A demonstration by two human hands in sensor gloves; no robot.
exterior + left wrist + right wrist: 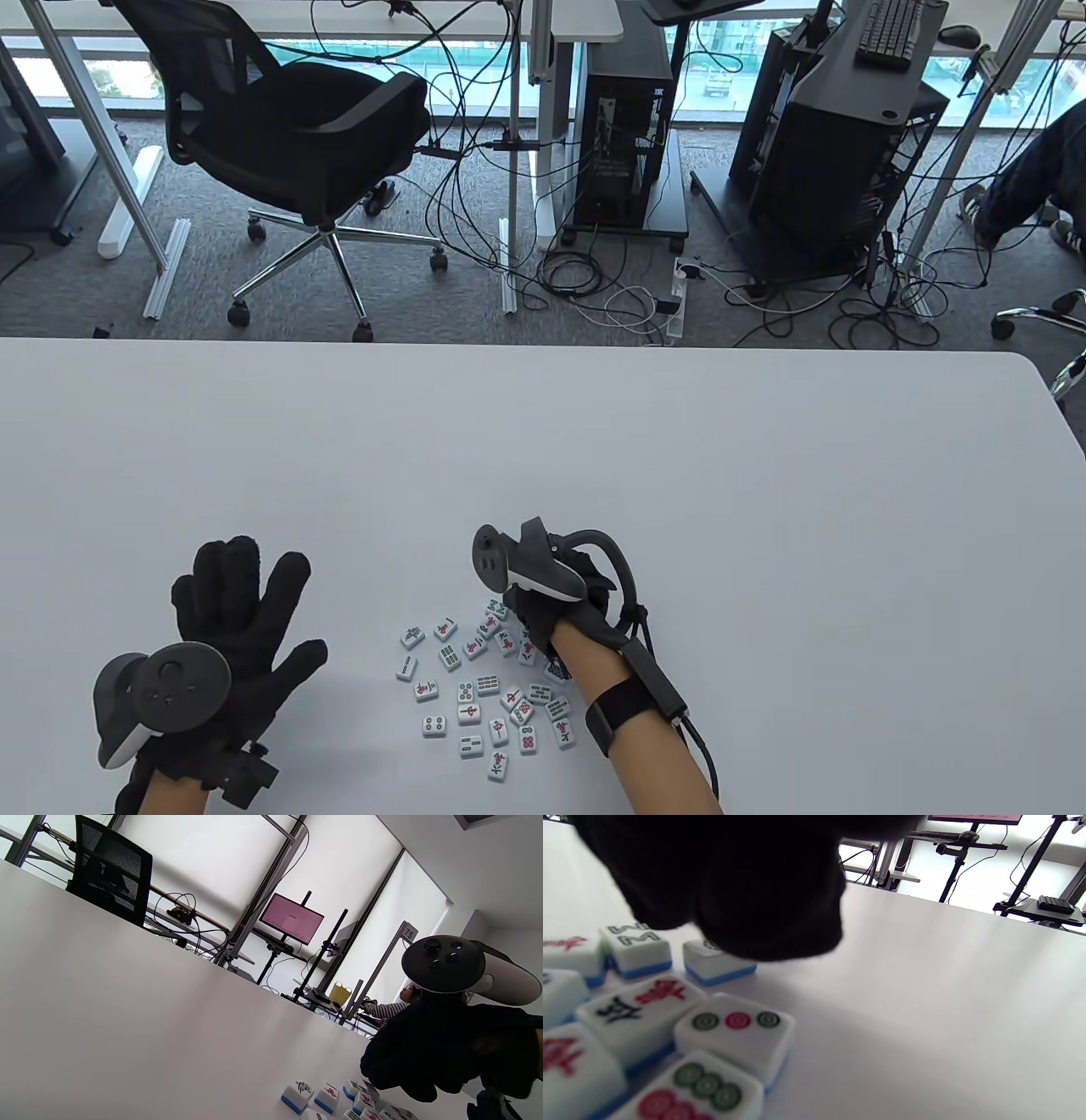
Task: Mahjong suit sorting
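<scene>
Left hand [233, 624] lies flat on the white table [764, 509], fingers spread. Beside it, a loose cluster of mahjong tiles [488, 688]. Right hand [556, 607] hovers over the cluster's far edge; its grip cannot be told.

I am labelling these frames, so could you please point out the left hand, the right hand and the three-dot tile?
left hand [233, 624], table view, back of the spread glove.
right hand [556, 615], table view, glove under the tracker.
three-dot tile [736, 1031], right wrist view, top face.
</scene>
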